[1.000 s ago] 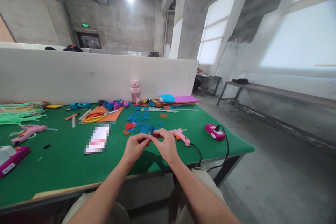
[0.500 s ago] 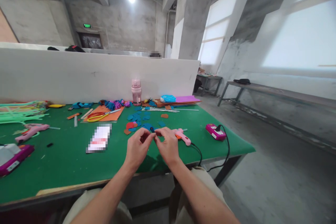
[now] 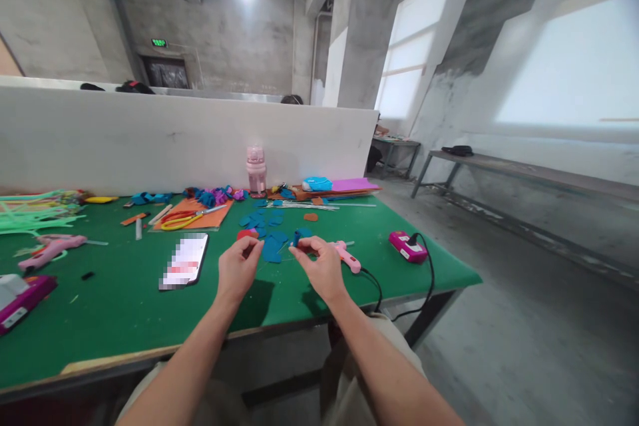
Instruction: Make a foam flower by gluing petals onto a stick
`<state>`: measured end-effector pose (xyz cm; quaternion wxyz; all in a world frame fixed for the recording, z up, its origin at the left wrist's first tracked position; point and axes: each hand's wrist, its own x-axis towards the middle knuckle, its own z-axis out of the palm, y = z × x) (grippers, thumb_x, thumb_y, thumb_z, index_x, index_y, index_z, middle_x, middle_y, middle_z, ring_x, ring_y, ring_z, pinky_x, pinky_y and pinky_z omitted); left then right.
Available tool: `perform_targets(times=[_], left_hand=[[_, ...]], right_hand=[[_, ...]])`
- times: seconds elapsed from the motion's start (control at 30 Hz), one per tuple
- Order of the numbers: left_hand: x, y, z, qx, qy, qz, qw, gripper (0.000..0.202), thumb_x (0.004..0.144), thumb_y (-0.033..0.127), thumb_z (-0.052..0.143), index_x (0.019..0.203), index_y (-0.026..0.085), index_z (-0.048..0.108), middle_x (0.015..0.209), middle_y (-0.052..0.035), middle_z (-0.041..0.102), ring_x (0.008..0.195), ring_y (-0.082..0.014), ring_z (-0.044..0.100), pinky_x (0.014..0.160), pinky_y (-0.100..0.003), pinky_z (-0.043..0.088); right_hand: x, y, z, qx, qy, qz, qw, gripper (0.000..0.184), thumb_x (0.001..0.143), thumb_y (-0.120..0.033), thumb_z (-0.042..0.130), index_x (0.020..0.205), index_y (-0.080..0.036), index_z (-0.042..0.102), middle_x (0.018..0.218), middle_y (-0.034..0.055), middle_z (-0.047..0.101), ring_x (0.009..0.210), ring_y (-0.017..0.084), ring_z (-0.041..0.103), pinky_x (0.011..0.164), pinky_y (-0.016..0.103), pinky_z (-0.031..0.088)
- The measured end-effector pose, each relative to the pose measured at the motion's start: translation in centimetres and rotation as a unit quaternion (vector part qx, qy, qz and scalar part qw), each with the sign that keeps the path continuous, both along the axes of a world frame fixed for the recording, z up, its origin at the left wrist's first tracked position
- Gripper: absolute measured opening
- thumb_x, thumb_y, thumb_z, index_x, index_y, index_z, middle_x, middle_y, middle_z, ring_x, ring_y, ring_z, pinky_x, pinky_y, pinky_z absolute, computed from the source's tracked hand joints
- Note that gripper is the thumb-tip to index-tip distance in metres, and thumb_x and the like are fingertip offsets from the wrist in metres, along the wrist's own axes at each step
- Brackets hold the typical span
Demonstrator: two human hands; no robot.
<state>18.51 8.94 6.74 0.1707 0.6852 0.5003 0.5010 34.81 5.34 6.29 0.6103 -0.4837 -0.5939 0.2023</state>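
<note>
Between the thumb and fingers of my right hand [image 3: 319,265] is a small rolled blue felt piece [image 3: 296,237], held upright above the green table [image 3: 124,313]. My left hand [image 3: 238,267] is apart from it, thumb and fingertips pinched together. Whether anything small is in that pinch I cannot make out. Flat blue cut pieces [image 3: 273,247] lie just beyond and between my hands. A red piece [image 3: 246,234] shows behind my left fingertips. Close by my right hand, a pink glue gun [image 3: 349,258] rests on the table, partly hidden by the fingers.
A phone [image 3: 184,261] lies left of my hands. Scissors [image 3: 182,218] rest on orange sheets behind it. A pink bottle [image 3: 256,172] stands by the white partition [image 3: 200,140]. A black cord runs from the glue gun to a magenta power block [image 3: 408,246]. Another glue gun [image 3: 52,251] lies left.
My hands were together at the blue piece and have drawn apart. The left hand moved left and towards me; the right kept the roll. The view shifted slightly.
</note>
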Motion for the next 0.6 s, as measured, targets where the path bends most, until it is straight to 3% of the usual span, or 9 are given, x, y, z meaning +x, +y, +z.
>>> perform_targets(times=[0.17,0.3,0.33,0.4,0.47,0.5,0.6], left_hand=[[-2.0,2.0,-0.8,-0.033,0.138,0.059,0.988,0.03,0.075,0.04,0.046,0.055,0.019,0.056,0.049,0.0011,0.049,0.049,-0.0129,0.044,0.05,-0.023,0.03],[-3.1,2.7,-1.3,0.026,0.19,0.028,0.981,0.021,0.069,0.026,0.051,0.084,0.021,0.065,0.089,-0.0062,0.061,0.077,-0.0193,0.054,0.063,-0.025,0.036],[-3.2,2.7,-1.3,0.021,0.194,0.024,0.98,0.022,0.068,0.025,0.052,0.085,0.021,0.065,0.089,-0.0067,0.061,0.079,-0.0201,0.055,0.064,-0.026,0.037],[-3.1,2.6,-1.2,-0.021,0.197,0.028,0.98,0.018,0.07,0.03,0.051,0.073,0.02,0.066,0.072,-0.0057,0.062,0.07,-0.0202,0.056,0.062,-0.027,0.038],[-2.7,2.3,-1.0,-0.039,0.176,0.002,0.984,0.024,0.073,0.034,0.05,0.062,0.02,0.065,0.06,-0.0042,0.06,0.066,-0.0193,0.056,0.063,-0.027,0.039],[-2.4,2.2,-1.0,-0.025,0.156,-0.024,0.987,0.022,0.073,0.033,0.05,0.065,0.02,0.066,0.064,-0.0044,0.062,0.069,-0.019,0.056,0.065,-0.027,0.04],[-1.4,1.8,-1.1,0.036,0.09,-0.106,0.99,0.03,0.071,0.027,0.053,0.099,0.022,0.063,0.101,-0.0065,0.06,0.077,-0.0166,0.056,0.07,-0.029,0.044]], right_hand=[[0.6,0.4,-0.2,-0.015,0.025,0.013,0.999,0.019,0.071,-0.038,0.06,0.077,-0.021,0.063,0.077,0.0038,0.063,0.069,0.017,0.056,0.068,0.029,0.044],[0.9,0.4,-0.1,-0.009,0.021,0.024,0.999,0.018,0.073,-0.036,0.058,0.081,-0.021,0.063,0.079,0.0042,0.063,0.071,0.017,0.056,0.069,0.029,0.044],[0.9,0.3,0.1,-0.001,0.009,0.024,1.0,0.017,0.074,-0.035,0.057,0.081,-0.021,0.064,0.08,0.0042,0.063,0.071,0.016,0.056,0.069,0.029,0.044],[0.9,-0.1,0.5,0.023,-0.02,0.024,0.999,0.016,0.076,-0.033,0.055,0.081,-0.022,0.064,0.081,0.0043,0.062,0.073,0.017,0.056,0.07,0.029,0.044],[0.8,-0.4,0.9,0.051,-0.046,0.024,0.997,0.015,0.078,-0.031,0.053,0.081,-0.023,0.065,0.081,0.0043,0.062,0.077,0.017,0.056,0.072,0.029,0.043],[0.8,-0.6,1.1,0.063,-0.056,0.026,0.996,0.014,0.079,-0.03,0.052,0.082,-0.023,0.065,0.081,0.0045,0.062,0.079,0.017,0.056,0.074,0.029,0.043],[0.6,-0.9,1.3,0.094,-0.081,0.03,0.992,0.015,0.08,-0.027,0.051,0.085,-0.022,0.065,0.082,0.0048,0.062,0.081,0.017,0.056,0.075,0.029,0.043]])
